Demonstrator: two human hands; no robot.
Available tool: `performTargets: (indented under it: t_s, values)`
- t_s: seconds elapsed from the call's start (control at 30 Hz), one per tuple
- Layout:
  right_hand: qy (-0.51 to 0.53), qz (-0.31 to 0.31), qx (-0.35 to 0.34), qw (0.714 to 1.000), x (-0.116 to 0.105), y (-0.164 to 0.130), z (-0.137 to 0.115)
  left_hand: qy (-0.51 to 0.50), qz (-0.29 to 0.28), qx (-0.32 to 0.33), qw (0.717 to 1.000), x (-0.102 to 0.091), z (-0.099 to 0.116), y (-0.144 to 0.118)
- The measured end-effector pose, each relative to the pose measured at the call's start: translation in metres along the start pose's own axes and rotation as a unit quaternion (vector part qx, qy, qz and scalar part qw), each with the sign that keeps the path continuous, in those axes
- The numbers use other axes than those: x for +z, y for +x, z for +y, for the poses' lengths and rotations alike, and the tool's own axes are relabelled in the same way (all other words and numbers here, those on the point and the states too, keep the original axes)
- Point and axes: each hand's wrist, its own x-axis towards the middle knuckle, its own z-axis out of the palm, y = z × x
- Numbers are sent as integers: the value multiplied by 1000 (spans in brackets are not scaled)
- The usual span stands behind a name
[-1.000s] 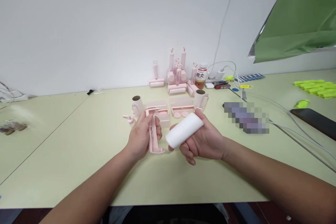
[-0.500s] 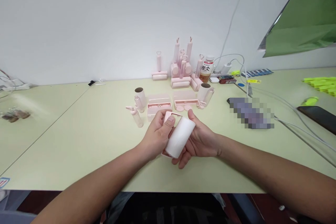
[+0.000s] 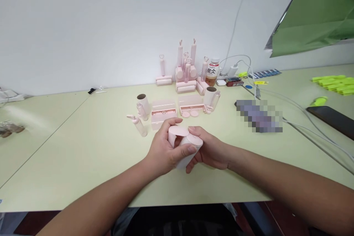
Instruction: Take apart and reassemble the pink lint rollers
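Near the table's front, my left hand [image 3: 163,151] is wrapped round a pink lint roller case [image 3: 178,131], its thumb lying over the white lint roll [image 3: 184,162]. My right hand [image 3: 212,150] grips that roll from the other side, fingers curled beneath it. A round pink end piece [image 3: 194,139] covers the roll's upper end. Case and roll are tilted and touch; the fingers hide much of both. Just beyond, two opened pink cases [image 3: 163,121] [image 3: 192,109] lie on the table, with pink discs [image 3: 190,114] by the right one.
White rolls [image 3: 143,104] [image 3: 209,96] stand on both sides of the opened cases, with pink handles [image 3: 140,127] nearby. Assembled pink lint rollers [image 3: 186,87] stand by the wall beside a bottle [image 3: 212,72]. Cables, a blurred-out item [image 3: 258,116] and a dark phone [image 3: 332,121] lie right.
The case and roll have been turned in my hands, so the pink end piece now faces up. My left thumb has moved from the case onto the roll. The view has shifted slightly.
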Motion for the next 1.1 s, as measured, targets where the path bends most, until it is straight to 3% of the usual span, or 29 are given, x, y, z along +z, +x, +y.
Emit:
performTargets:
  t_s: [0.27,0.4,0.5,0.6,0.8,0.9,1.03,1.1]
  values:
    - [-46,96,13,994,9,-1,-5,24,-7,-10,1000,0,5,1]
    - [-121,154,-25,980,8,-1,-5,147,-36,2,988,-6,17,1]
    - [-244,165,-88,951,3,-3,-9,310,-62,94,944,-11,24,1]
    - [-376,187,-122,899,-3,-7,-18,386,-87,153,906,-12,19,0]
    - [-511,211,-93,828,-7,-17,-33,388,-99,191,896,-12,-1,4]
    - [-556,208,-91,800,-6,-19,-36,414,-106,216,878,-12,-3,8]
    - [-576,189,-121,786,-10,-19,-35,447,-106,239,855,-12,-5,10]
    - [-572,187,-140,786,-12,-18,-32,443,-65,216,867,-12,-8,10]
